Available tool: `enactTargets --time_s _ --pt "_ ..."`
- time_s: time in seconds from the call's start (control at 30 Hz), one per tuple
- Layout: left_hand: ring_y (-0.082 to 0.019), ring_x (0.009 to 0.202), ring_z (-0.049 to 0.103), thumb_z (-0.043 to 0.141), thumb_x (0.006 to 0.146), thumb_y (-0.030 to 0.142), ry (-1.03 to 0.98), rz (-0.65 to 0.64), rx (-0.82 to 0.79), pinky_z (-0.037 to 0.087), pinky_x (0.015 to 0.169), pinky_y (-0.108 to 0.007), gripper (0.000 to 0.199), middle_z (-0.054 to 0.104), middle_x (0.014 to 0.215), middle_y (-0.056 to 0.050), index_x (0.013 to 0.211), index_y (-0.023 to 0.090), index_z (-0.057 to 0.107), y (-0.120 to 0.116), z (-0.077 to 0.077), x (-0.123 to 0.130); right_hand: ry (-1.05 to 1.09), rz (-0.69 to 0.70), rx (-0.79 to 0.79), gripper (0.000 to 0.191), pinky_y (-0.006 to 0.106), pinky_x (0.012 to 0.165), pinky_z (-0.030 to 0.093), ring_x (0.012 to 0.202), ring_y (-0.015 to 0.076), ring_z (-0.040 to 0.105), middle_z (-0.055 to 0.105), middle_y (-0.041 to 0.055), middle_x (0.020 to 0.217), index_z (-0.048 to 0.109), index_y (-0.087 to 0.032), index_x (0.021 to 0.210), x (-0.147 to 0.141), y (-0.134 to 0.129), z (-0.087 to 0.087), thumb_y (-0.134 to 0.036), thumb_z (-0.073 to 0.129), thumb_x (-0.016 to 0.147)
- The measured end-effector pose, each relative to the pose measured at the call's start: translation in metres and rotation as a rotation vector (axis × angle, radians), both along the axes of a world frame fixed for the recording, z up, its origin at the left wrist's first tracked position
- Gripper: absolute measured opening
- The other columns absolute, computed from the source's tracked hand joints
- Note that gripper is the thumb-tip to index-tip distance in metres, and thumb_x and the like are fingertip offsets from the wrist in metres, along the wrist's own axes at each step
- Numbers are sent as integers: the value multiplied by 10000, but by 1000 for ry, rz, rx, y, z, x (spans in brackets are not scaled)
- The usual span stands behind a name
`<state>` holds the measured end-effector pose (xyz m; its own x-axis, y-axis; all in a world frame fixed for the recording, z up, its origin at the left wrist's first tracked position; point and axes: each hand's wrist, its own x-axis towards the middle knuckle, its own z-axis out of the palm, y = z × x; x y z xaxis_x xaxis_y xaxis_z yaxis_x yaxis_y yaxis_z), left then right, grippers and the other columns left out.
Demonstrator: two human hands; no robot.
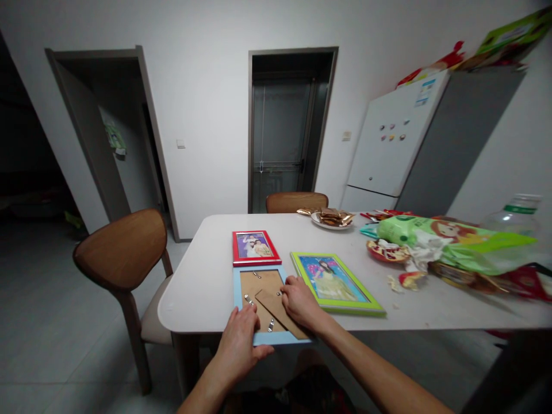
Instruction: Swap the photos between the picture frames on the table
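A light-blue photo frame (237,287) lies face down at the table's near edge, its brown backing board (264,282) and stand leg (272,307) showing. Small metal clips (249,299) are fixed round the backing. My left hand (241,336) grips the frame's lower left side, fingers on top and thumb at the near edge. On the right side, my right hand (301,300) is closed over the frame's edge, fingertips at a metal clip (279,294). A red photo frame (255,248) lies just beyond, picture up. To the right is a green photo frame (334,282), also picture up.
The white table (198,270) also bears a plate (321,221) of wrapped snacks, pomegranate pieces (388,253), crumpled tissue, a green plastic bag (470,241) and a clear bottle (513,215). Wooden chairs (123,250) stand at the left and far side. A fridge (397,132) stands behind.
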<state>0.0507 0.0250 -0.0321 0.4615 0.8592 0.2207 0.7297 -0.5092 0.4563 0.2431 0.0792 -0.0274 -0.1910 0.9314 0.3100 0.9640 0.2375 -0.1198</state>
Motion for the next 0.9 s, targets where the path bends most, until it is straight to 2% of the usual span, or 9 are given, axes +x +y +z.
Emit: enactTargets --time_s 0.27,0.43,0.63,0.9 --pt "-255 1160 384 707 563 318 -3 0 -4 184 1012 -467 458 488 1192 -121 948 152 521 -1 1 0 27 32 -18 261 285 798 310 850 185 448 543 98 886 638 -143 745 1 -3 5 -166 379 763" --pt "-257 1160 385 698 576 322 -6 -12 4 181 1011 -480 475 477 1203 -125 977 151 508 0 -2 -1 95 104 -9 293 258 790 318 908 170 458 560 90 964 591 -159 981 -20 14 10 -159 374 782" --pt "-245 1156 394 699 578 294 -33 -18 -26 168 1017 -485 445 501 1181 -117 961 161 516 -1 -2 -2 111 0 -75 215 251 713 341 844 173 504 603 88 900 638 -163 835 -48 50 5 -228 446 763" --pt "-245 1169 378 697 573 272 -83 -24 -20 167 1011 -502 398 482 1207 -118 917 168 525 -2 -5 -4 165 -116 -122 206 230 594 336 746 158 561 653 69 796 653 -174 777 -54 82 -4 -260 467 756"
